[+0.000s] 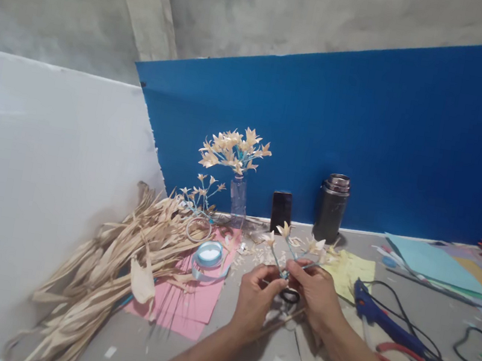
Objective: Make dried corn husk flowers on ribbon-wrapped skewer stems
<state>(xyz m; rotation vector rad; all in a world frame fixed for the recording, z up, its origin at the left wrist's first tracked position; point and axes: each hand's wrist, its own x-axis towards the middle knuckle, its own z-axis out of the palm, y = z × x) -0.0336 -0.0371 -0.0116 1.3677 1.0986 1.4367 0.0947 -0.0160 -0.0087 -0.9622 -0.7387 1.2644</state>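
Note:
Both hands meet over the grey table, pinching a small bunch of pale paper-like flowers on thin stems. My left hand is closed on the stems from the left. My right hand is closed on them from the right, fingertips touching at the stems' base. The flower heads fan upward above the fingers. Black scissor handles lie on the table just under the hands.
A clear bottle with a finished bouquet stands at the blue backboard, beside a phone and a dark flask. Dried husks, pink paper and blue ribbon roll lie left. A blue glue gun, cables and coloured sheets lie right.

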